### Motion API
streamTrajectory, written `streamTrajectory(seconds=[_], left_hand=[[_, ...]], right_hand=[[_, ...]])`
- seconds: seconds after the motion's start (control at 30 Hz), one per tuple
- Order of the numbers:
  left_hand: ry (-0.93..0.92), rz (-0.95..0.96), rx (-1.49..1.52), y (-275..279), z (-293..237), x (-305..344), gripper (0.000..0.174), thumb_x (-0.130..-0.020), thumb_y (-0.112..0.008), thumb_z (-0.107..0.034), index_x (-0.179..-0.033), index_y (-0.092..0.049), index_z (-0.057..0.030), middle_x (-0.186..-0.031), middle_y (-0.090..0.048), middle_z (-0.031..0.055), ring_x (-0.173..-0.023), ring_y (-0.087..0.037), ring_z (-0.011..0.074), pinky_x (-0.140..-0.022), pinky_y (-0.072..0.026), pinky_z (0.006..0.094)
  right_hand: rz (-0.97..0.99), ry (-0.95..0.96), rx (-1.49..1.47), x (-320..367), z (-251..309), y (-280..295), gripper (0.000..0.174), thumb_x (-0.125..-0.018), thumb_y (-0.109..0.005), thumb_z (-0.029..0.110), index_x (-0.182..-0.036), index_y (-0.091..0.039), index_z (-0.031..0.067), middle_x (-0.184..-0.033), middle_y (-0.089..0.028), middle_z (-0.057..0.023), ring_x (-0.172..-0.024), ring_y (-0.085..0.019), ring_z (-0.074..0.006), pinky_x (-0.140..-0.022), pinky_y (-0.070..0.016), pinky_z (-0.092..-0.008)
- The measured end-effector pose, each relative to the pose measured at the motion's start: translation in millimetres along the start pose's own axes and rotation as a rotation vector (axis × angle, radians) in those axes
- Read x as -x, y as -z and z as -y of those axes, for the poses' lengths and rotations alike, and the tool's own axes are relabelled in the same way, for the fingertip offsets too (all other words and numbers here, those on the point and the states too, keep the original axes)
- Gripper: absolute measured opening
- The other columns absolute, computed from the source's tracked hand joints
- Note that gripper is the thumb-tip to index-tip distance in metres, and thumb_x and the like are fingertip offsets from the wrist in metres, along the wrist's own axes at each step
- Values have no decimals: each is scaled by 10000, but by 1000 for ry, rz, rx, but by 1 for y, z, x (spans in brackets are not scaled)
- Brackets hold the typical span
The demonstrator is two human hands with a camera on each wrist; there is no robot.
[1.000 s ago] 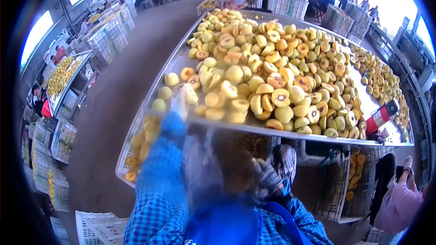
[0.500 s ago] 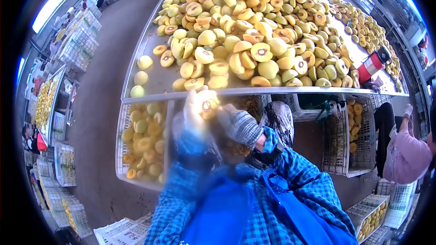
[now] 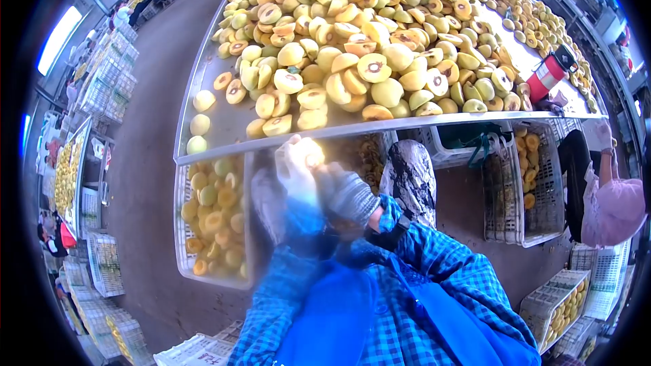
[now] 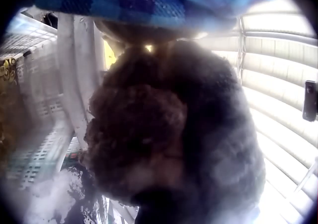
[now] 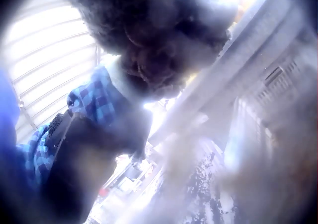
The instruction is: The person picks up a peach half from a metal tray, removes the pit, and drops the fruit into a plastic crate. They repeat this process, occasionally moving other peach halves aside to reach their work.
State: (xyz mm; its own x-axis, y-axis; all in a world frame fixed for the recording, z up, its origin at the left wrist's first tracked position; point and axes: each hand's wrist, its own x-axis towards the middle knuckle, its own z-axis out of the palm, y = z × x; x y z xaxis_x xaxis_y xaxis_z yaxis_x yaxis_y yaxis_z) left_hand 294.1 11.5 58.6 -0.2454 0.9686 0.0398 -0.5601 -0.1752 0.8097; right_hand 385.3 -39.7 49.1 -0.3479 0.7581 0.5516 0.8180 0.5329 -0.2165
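In the head view my gloved left hand (image 3: 293, 168) pinches a yellow peach half (image 3: 313, 154), washed out by glare, just below the table's front edge. My right hand (image 3: 349, 193), in a grey knitted glove, is close against the fruit from the right. Its fingertips are blurred, and I cannot tell what they hold. The left wrist view shows the dark, shaded left glove (image 4: 149, 129) filling the middle. Dark glove fabric (image 5: 154, 45) also fills the top of the right wrist view. Halved peaches (image 3: 386, 91), several with pits showing, are heaped on the metal table (image 3: 203, 129).
A white crate of peach halves (image 3: 215, 213) stands below the table at left. More crates (image 3: 502, 196) stand at right, beside a person in pink (image 3: 614, 207). A red flask (image 3: 546, 78) stands on the table at right. A patterned knee (image 3: 409, 176) is under the edge.
My left hand has come back from the heap on the table with a peach half, down to my right hand. The head view has tilted downward. Lately both hands stay together.
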Motion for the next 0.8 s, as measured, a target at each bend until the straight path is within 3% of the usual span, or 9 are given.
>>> streamTrajectory(seconds=[0.07,0.17,0.3,0.37,0.47,0.53,0.63,0.7,0.8], left_hand=[[12,-5,-4,-1,3,0,252,-969,-425,-219,-1076,-486,1,-748,-554,109,-598,-459,115,-524,-393,241],[25,52,-153,10,6,-1,382,-963,-373,-325,-1085,-523,4,-869,-625,138,-730,-619,227,-631,-529,313],[71,112,-297,9,1,1,378,-960,-371,-304,-1027,-551,22,-860,-627,134,-715,-625,216,-630,-530,307],[72,207,-513,17,-3,-5,375,-952,-388,-298,-1003,-560,32,-859,-627,131,-705,-627,209,-631,-531,306],[357,307,-325,19,-7,-14,357,-927,-424,-273,-971,-569,50,-854,-633,132,-704,-637,206,-642,-531,312],[463,271,-91,10,-18,-9,325,-910,-437,-254,-1044,-553,19,-993,-620,149,-818,-637,257,-723,-534,351],[370,306,268,6,-15,7,343,-919,-435,-255,-1185,-488,-45,-1149,-562,154,-972,-590,316,-826,-517,405],[387,288,94,20,-4,8,366,-925,-441,-276,-1209,-470,-47,-1134,-566,152,-975,-590,306,-840,-511,409],[354,304,-20,32,0,9,396,-945,-418,-334,-1203,-484,-41,-1075,-587,151,-949,-598,270,-831,-508,389]], right_hand=[[-36,48,60,8,-7,-17,314,-789,-486,59,-1089,-503,-33,-846,-509,-130,-567,-492,-207,-418,-381,-322],[-43,105,119,11,-10,-12,337,-803,-486,60,-1125,-490,-40,-847,-517,-129,-546,-498,-200,-400,-369,-322],[78,112,40,16,-15,3,353,-808,-494,77,-1146,-484,-25,-851,-526,-136,-562,-523,-224,-427,-394,-342],[290,-104,-259,21,-28,-13,364,-807,-495,90,-1155,-481,-14,-855,-526,-142,-574,-525,-239,-466,-412,-356],[472,-346,-572,20,-34,-11,368,-798,-526,59,-1158,-487,-7,-965,-558,-156,-792,-579,-249,-649,-487,-343],[223,-432,-999,25,-33,-12,367,-791,-543,30,-1151,-491,-15,-1029,-570,-159,-916,-581,-241,-720,-503,-320],[255,-678,-1137,17,-21,8,314,-872,-493,155,-1151,-510,11,-944,-586,-205,-763,-588,-346,-623,-474,-414],[267,-579,-895,21,-21,6,310,-894,-476,199,-1148,-523,28,-918,-586,-214,-706,-589,-373,-583,-461,-449],[180,-124,-257,35,-29,-2,319,-870,-472,183,-1141,-528,23,-926,-564,-203,-655,-570,-344,-541,-443,-440]])
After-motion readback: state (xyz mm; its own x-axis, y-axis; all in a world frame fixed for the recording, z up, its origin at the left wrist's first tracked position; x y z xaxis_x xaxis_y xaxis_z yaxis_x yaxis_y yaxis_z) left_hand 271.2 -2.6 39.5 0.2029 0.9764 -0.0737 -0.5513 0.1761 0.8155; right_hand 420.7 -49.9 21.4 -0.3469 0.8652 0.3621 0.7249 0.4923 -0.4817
